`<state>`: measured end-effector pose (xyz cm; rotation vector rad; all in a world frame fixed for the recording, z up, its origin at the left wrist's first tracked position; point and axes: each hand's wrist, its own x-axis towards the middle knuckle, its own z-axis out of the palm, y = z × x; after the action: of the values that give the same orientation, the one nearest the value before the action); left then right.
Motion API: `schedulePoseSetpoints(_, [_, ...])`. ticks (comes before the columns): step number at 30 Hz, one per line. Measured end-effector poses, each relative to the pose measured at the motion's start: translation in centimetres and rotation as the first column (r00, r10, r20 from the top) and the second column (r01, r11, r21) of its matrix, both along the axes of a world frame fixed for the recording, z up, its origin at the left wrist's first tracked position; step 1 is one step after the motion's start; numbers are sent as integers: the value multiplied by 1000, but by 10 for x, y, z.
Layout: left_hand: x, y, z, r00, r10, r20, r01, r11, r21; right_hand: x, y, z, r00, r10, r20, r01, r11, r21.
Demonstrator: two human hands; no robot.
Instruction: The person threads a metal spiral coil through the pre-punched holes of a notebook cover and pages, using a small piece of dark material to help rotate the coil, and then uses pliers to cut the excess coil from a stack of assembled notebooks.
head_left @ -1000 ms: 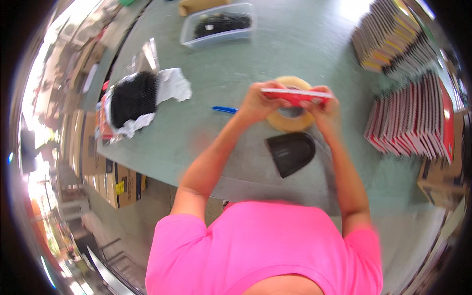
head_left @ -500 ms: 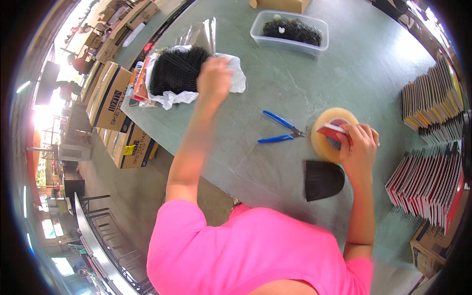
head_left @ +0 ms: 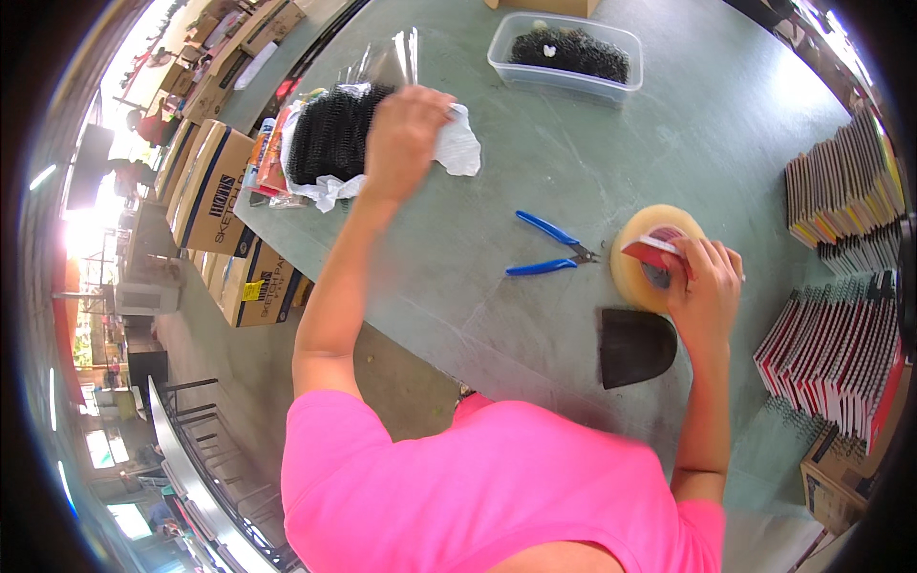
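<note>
My left hand (head_left: 406, 138) is over the right side of a pile of black spiral binding coils (head_left: 330, 134), which lies on white wrapping (head_left: 458, 143). Its fingers are bent together; whatever they hold, if anything, is hidden. My right hand (head_left: 707, 291) grips a small red notebook (head_left: 651, 251) with a white edge, above a large roll of clear tape (head_left: 630, 282). Left of the roll lie blue-handled cutting pliers (head_left: 544, 268), their jaws toward it. A dark, round-ended flat piece (head_left: 636, 349) rests on the table nearer to me.
A clear plastic tub (head_left: 564, 72) of black coil bits stands at the far side of the green table (head_left: 458, 315). Stacked spiral notebooks (head_left: 826, 358) and further stacks (head_left: 845, 181) line the right. Cardboard boxes (head_left: 210, 191) stand beyond the left edge.
My left hand has shifted slightly left and away from me over the coils. My right hand still holds the red notebook at nearly the same place.
</note>
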<state>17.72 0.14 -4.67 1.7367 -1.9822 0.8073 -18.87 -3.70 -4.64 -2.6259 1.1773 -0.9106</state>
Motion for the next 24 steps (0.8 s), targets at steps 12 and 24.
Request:
schedulePoseSetpoints(12, [-63, -9, -26, 858, -173, -483, 274, 950, 148, 0, -8, 6, 1000, 21, -14, -21, 1000, -21])
schedulePoseSetpoints(24, [-74, -11, -41, 620, 360, -697, 357, 661, 660, 2, -13, -9, 999, -31, 25, 31, 999, -29])
